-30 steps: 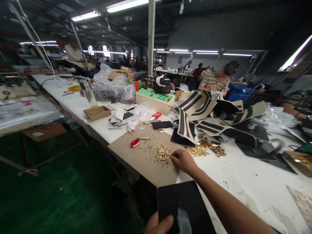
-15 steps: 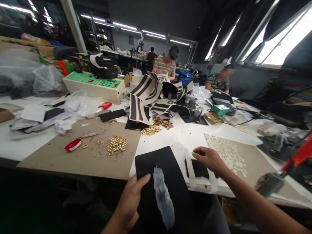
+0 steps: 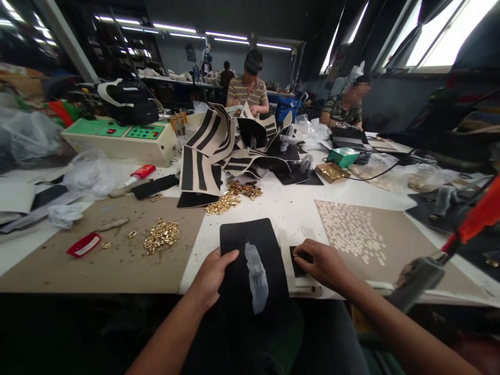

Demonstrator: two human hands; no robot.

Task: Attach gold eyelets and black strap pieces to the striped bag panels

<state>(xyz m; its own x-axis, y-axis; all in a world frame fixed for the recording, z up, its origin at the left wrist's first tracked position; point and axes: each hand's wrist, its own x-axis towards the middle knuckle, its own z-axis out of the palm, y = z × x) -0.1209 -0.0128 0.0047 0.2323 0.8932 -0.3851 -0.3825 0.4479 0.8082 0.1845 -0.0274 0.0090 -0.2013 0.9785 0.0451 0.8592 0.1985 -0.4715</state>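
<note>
My left hand [image 3: 211, 274] grips the left edge of a black leather panel [image 3: 242, 245] that lies at the table's front edge and bears a pale translucent strip [image 3: 255, 277]. My right hand [image 3: 322, 263] is pinched closed on a small gold ring, its fingertips resting over a small black piece [image 3: 297, 265] just right of the panel. A pile of gold rings [image 3: 160, 235] lies on brown cardboard [image 3: 117, 260] to the left. A second heap of gold rings [image 3: 230, 197] sits farther back.
Black-and-cream striped panels [image 3: 203, 156] are piled mid-table beside a green-topped machine [image 3: 121, 138]. A red-handled tool [image 3: 445, 255] juts in at the right over a second cardboard sheet [image 3: 394, 245] dotted with pale pieces. Two other people work at the far side.
My right hand left the ring pile on the cardboard and came down by the black panel. The view swung right, and the panel now lies on the table edge.
</note>
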